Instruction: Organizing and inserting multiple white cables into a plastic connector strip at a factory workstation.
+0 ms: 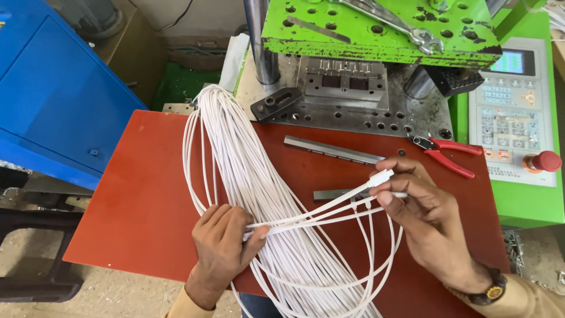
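Near edge first: I see the left hand [220,244] curled in, thumb pinched against the fingers on a few white cable strands [312,215], resting on top of the big white cable bundle [247,171]. Grip is narrow, no gap visible.

Right hand [421,215] sits to the right and a bit further out, wristwatch [491,291] on that wrist. Fingers closed in a pinch on the same strands at their far end, just below the white connector tips [381,176], which stick out past the thumb. Strands run taut between the two hands; loose loops hang under the right hand.

Bundle lies on the red worktable [147,200], running from near edge up to the far left corner.

Further out on the table: two grey metal bars [332,150], one partly behind the right hand, and red-handled pliers [450,153], well apart from both hands.

Beyond that, the grey mould block [344,82] under the green press plate [376,29], a wrench [394,20] lying on top. Control panel [512,106] at right, blue cabinet [53,88] at left.
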